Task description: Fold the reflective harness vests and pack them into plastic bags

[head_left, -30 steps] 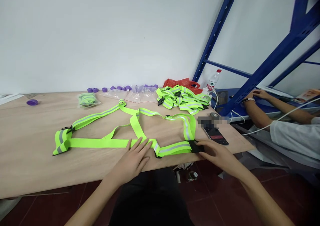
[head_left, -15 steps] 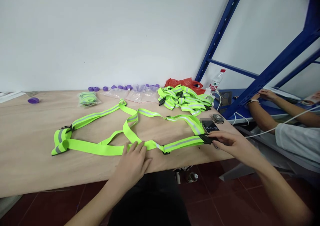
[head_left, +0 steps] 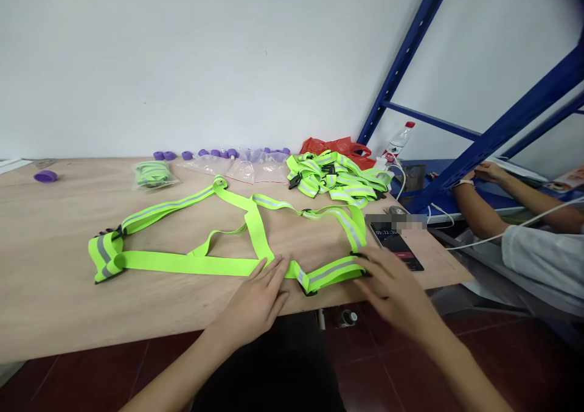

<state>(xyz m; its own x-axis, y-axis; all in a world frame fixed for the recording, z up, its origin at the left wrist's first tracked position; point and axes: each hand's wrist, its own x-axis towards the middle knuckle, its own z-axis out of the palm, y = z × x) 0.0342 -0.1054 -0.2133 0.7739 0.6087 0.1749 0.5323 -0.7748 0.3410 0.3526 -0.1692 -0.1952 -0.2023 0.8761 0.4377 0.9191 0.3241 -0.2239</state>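
A neon-green strap harness (head_left: 182,263) with grey reflective stripes and black buckles lies spread in loops on the wooden table (head_left: 55,314). My left hand (head_left: 260,296) rests on the lower strap near its junction, fingers stretched out over the webbing. At the harness's right end, my right hand (head_left: 392,287) is at the black buckle, which its fingers mostly cover; those fingers are slightly blurred, with thumb and fingertips around the strap end. Just behind that hand a phone (head_left: 396,247) showing a timer lies on the table.
A pile of green straps (head_left: 337,178) sits behind, by a red bag (head_left: 331,146) and a bottle (head_left: 399,141). Farther left are clear bags (head_left: 255,167), a bagged strap (head_left: 152,173) and purple rings (head_left: 45,176). Another person's arms (head_left: 483,205) show beyond the blue rack (head_left: 401,59).
My right hand has moved left with the harness's right end, uncovering the phone. The lower right strap is bent closer in. My left hand has shifted slightly right along the strap.
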